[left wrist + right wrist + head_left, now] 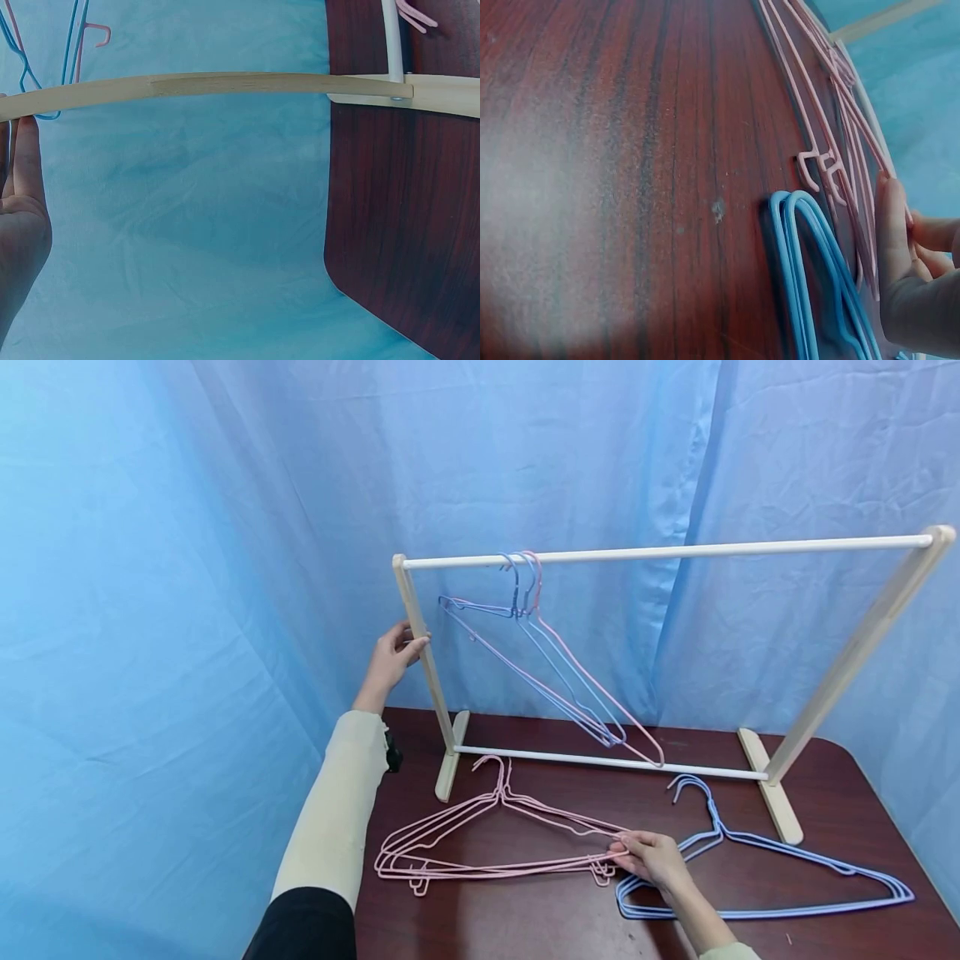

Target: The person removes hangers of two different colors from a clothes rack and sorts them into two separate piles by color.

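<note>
In the head view, my left hand (pixel 390 658) grips the left wooden upright (pixel 436 693) of a small clothes rack, thumb in front. The left wrist view shows that upright (pixel 225 84) with part of the hand (pixel 24 210) at its edge. Several pink wire hangers (pixel 500 793) lie in a stack on the table. My right hand (pixel 656 860) pinches the right end of a pink hanger; the right wrist view shows the thumb and fingers (pixel 891 217) on its wire. Blue hangers (pixel 715 823) lie on the table just right of and partly behind that hand.
Blue and pink hangers (pixel 517 611) hang on the rack's white top rail (pixel 675 552), toward its left end. A lower white rail (pixel 570 759) joins the wooden feet (pixel 782 814). Blue cloth (pixel 300 485) surrounds the dark red table (pixel 540 927).
</note>
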Tool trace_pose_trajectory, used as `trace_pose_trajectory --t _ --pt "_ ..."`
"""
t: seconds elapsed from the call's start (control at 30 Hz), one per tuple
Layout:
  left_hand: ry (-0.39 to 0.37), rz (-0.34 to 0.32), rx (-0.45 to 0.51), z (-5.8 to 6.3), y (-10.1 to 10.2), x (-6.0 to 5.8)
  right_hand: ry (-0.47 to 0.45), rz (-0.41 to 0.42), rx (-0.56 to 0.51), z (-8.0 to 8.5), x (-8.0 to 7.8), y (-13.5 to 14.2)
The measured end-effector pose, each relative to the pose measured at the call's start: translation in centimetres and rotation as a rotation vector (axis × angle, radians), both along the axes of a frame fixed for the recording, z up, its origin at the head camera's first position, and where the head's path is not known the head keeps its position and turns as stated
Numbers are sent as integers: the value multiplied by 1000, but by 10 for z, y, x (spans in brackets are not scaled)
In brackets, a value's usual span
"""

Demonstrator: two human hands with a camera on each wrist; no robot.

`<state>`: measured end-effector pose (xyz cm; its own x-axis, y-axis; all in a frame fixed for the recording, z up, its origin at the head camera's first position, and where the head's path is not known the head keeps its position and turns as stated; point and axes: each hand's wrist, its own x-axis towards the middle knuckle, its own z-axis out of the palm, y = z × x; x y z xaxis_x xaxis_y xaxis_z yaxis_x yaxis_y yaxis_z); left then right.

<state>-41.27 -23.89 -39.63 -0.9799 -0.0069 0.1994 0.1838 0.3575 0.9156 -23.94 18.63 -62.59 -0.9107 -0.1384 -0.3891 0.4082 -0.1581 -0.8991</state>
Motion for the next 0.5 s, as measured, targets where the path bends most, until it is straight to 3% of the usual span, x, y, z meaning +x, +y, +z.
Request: trace_pose_trajectory --t 0.17,0.5 --pt "7 -2 10 0 1 -1 26 -21 109 3 -2 -2" --pt "7 1 2 1 1 2 144 -13 461 13 -1 1"
